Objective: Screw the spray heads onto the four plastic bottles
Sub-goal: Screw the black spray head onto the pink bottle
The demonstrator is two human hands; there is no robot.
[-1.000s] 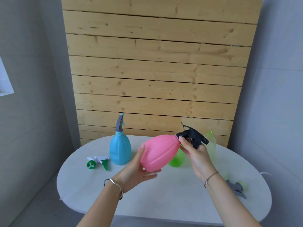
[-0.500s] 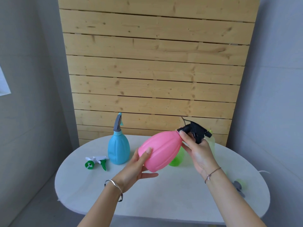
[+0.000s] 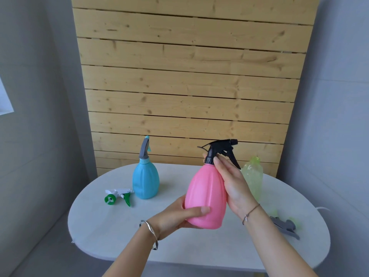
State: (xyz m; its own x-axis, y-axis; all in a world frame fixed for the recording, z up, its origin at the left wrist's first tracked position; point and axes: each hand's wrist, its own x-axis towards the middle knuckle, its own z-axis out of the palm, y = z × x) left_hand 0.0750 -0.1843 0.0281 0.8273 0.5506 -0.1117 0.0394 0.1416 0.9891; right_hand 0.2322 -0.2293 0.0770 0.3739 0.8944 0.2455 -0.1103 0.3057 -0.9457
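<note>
A person holds a pink bottle (image 3: 205, 198) above the middle of a white table (image 3: 199, 246). A second ago it lay tilted sideways; now it stands upright, suggesting its black spray head (image 3: 218, 150) is seated or nearly tight. The left hand (image 3: 175, 216) is clamped around the bottle's base; the right hand (image 3: 233, 184) pinches the head's collar. At ten o'clock stands a blue bottle (image 3: 145, 180), already capped, beside a loose green-and-white head (image 3: 117, 196). At two o'clock, a pale green bottle (image 3: 252, 178); at four o'clock, a loose grey head (image 3: 285, 226).
</note>
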